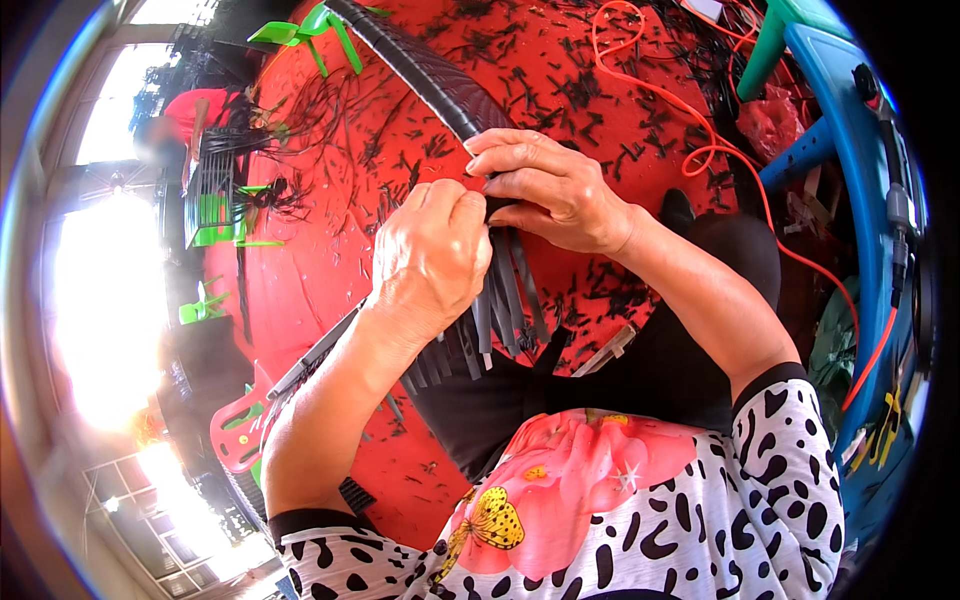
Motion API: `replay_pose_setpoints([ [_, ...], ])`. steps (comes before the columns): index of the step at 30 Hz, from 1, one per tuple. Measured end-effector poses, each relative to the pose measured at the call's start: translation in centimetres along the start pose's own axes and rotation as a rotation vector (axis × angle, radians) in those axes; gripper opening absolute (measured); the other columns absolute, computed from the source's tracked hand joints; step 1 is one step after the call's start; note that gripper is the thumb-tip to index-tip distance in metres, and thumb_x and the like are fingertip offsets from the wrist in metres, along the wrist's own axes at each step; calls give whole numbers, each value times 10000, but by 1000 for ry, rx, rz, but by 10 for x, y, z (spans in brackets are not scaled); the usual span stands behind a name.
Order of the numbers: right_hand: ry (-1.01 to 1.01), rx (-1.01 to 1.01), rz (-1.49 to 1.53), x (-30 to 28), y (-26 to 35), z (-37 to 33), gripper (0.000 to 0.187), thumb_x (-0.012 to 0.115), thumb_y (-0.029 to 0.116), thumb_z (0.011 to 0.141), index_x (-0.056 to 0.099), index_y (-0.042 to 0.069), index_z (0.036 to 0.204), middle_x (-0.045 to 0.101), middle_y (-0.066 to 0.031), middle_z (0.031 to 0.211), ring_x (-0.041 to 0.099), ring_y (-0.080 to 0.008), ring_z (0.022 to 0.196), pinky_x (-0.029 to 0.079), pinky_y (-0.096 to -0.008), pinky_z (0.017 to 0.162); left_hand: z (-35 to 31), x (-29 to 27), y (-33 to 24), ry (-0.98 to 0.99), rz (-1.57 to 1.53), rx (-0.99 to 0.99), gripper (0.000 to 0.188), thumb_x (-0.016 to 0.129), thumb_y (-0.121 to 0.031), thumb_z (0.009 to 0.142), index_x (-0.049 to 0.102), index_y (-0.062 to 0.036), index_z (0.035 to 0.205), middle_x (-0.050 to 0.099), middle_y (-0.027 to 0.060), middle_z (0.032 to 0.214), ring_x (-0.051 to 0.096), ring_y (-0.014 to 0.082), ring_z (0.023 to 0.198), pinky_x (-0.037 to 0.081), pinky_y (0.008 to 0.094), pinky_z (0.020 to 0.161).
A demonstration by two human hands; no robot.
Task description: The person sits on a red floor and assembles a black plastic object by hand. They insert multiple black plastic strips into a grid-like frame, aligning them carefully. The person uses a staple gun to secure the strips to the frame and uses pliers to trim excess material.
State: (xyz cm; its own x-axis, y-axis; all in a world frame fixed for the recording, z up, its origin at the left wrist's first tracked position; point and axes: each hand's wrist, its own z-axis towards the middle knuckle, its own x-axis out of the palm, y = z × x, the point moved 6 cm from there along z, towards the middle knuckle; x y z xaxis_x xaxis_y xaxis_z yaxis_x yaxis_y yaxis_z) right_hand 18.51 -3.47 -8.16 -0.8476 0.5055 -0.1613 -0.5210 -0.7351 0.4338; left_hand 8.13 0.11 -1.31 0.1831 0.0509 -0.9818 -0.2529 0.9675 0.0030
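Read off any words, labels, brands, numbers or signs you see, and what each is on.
None readable.
Black woven piece at the left hand and right hand: no lettering visible.
Shirt: printed pictures and dark spots, no letters visible.
Dark tool by the blue furniture: any marking too small to read.

White, black-spotted shirt (690, 510) with pink flower (590, 465), yellow butterfly (497, 518), black-trimmed short sleeves (785, 465); black trousers (660, 385).

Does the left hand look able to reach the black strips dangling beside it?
Probably yes: the black strips are right beside the left hand, nothing visible between, though it seems busy at the woven piece.
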Motion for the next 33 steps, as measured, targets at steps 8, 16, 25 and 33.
replay_pose_setpoints([
  [8, -30, 7, 3, 0, 0, -1, 299, 761, 71, 637, 609, 38, 892, 608, -64, 1061, 556, -283, 1133, 490, -398, 919, 4, 0, -1, -13, -25, 20, 75, 585, -41, 731, 551, -22, 795, 511, 107, 772, 555, 299, 742, 468, 409, 638],
  [16, -4, -10, 23, -1, 2, -1, 295, 758, 70, 641, 611, 37, 894, 607, -61, 1055, 555, -282, 1134, 494, -399, 909, -1, 5, 18, 75, -328, -186, 166, 616, -3, 716, 587, -14, 878, 541, 119, 796, 554, 318, 747, 463, 408, 661],
  [25, -31, -12, 22, 0, 0, 0, 293, 757, 56, 633, 611, 24, 885, 612, -65, 1057, 561, -288, 1127, 498, -399, 901, -1, -1, -5, 9, 98, 89, 112, 610, 0, 700, 570, -23, 801, 509, 101, 780, 552, 278, 710, 487, 374, 621],
  [33, -27, -1, 17, -1, 1, 0, 285, 757, 46, 627, 616, 18, 873, 614, -69, 1047, 567, -285, 1121, 499, -394, 900, -2, -3, 1, 30, -29, 39, 153, 586, 30, 705, 590, 8, 856, 553, 124, 805, 574, 303, 745, 485, 392, 649],
])
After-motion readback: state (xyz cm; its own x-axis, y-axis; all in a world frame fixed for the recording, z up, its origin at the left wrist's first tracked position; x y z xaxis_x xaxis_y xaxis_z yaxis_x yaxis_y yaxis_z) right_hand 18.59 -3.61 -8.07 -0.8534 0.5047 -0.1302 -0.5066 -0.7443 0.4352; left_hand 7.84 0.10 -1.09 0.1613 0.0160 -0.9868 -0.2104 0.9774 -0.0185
